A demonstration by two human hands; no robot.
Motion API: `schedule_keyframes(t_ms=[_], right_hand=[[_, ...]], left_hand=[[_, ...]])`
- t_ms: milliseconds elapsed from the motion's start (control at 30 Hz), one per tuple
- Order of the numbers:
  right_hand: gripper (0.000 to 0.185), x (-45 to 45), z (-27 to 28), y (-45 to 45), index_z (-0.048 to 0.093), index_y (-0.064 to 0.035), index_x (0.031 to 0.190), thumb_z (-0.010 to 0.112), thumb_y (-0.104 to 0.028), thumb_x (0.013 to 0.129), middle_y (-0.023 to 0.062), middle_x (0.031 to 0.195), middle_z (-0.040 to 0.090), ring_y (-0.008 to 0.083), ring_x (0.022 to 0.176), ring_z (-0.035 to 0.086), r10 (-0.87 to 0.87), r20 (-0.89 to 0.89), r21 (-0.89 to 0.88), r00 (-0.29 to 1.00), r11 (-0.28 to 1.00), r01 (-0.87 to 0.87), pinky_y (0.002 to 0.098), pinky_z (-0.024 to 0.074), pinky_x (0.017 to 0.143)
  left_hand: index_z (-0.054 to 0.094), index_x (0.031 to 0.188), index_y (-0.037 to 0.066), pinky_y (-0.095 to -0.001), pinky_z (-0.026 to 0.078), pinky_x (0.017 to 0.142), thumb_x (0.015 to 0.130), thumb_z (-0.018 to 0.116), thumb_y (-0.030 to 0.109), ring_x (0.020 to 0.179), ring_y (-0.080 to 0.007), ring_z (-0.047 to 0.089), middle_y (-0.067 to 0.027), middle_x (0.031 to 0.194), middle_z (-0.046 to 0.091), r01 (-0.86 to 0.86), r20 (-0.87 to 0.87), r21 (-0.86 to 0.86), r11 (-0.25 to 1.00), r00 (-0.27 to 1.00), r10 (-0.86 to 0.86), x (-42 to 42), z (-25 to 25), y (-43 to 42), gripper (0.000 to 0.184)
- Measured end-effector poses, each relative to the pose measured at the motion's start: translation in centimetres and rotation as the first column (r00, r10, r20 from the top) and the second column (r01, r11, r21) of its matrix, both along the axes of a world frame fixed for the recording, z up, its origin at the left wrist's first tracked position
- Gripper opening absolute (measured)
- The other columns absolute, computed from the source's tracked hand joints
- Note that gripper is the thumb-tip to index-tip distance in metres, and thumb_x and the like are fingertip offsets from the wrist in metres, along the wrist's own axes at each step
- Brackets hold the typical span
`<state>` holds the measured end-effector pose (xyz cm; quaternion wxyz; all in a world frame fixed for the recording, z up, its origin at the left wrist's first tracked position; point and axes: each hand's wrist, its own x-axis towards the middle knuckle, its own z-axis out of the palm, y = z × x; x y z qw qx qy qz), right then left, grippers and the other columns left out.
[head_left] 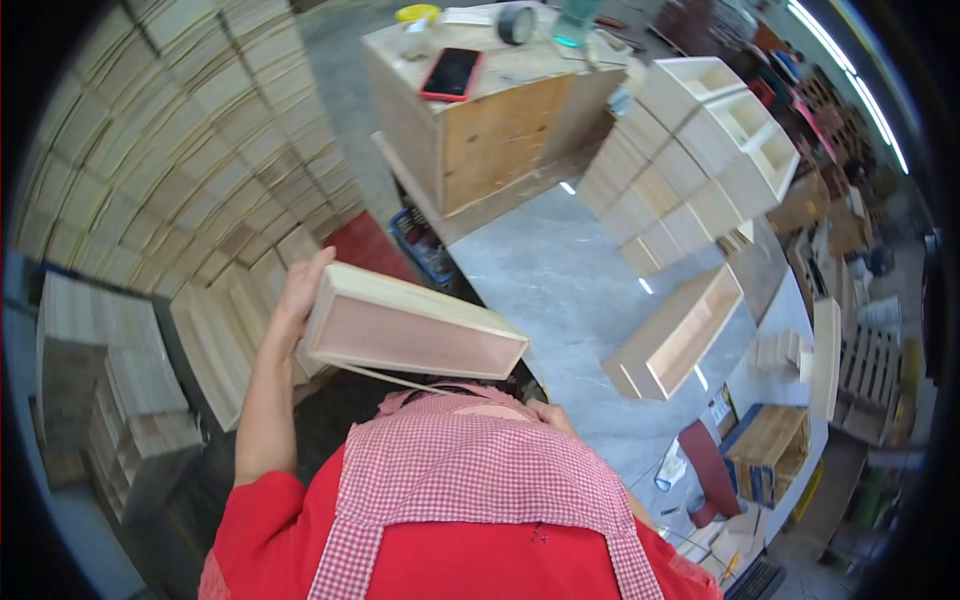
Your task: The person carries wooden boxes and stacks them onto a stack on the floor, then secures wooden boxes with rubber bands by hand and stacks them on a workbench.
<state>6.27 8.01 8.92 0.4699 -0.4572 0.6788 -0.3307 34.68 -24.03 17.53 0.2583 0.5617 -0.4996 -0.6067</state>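
My left hand (303, 285) grips the far left end of a long, shallow wooden box (415, 325). The box is held tilted in front of my chest, with its flat pinkish-brown panel facing me. Below its near edge runs a thin pale strip (385, 377), partly covered by my apron. Only a small part of my right hand (550, 415) shows past the apron, close to the right end of the box; its fingers are hidden. On the grey tabletop (540, 260) to the right lies another open wooden box (685, 335).
Stacked wooden boxes (680, 160) rise at the table's far side. Behind stands a wooden cabinet (500, 140) bearing a phone (451, 74). Tall stacks of boxes (190, 130) fill the left. A dark red strip (708, 475) and a wooden crate (775, 455) sit at right.
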Motion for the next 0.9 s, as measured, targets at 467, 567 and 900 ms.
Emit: schedule_keyframes(t_ms=[467, 567, 900], right_hand=[[0.018, -4.4, 4.7, -10.0, 0.058, -0.0038, 0.105, 0.061, -0.016, 0.091, 0.0041, 0.083, 0.056, 0.0115, 0.074, 0.051, -0.460, -0.080, -0.655, 0.884, 0.693, 0.301, 0.0285, 0.0424, 0.066], [0.019, -0.8, 13.5, -13.9, 0.060, -0.0020, 0.100, 0.066, -0.014, 0.087, 0.0059, 0.090, 0.056, 0.0132, 0.079, 0.050, -0.187, -0.108, -0.757, 0.976, 0.652, 0.041, 0.0265, 0.0414, 0.070], [0.012, 0.4, 12.4, -8.6, 0.062, -0.0006, 0.083, 0.072, -0.006, 0.080, 0.0113, 0.071, 0.056, 0.0274, 0.060, 0.051, -0.421, -0.192, -0.826, 0.886, 0.558, 0.086, 0.0348, 0.0437, 0.059]], left_hand=[[0.063, 0.073, 0.000, -0.0260, 0.039, 0.054, 0.096, 0.054, 0.030, 0.059, -0.0062, 0.045, 0.0033, 0.062, 0.053, 0.549, 0.178, -0.562, 0.620, 0.811, -0.557, -5.4, 11.7, 1.2, 0.039], [0.052, 0.062, 0.000, -0.0300, 0.032, 0.047, 0.092, 0.060, 0.029, 0.051, -0.0078, 0.037, -0.0062, 0.051, 0.041, 0.793, 0.357, -0.510, 0.331, 0.546, -0.758, -11.0, 11.5, 3.3, 0.042], [0.036, 0.141, 0.008, -0.0460, 0.025, 0.112, 0.061, 0.078, 0.045, 0.139, -0.0418, 0.026, -0.0259, 0.147, 0.026, 0.809, 0.418, -0.524, 0.267, 0.518, -0.746, -12.3, 10.0, 8.6, 0.098]])
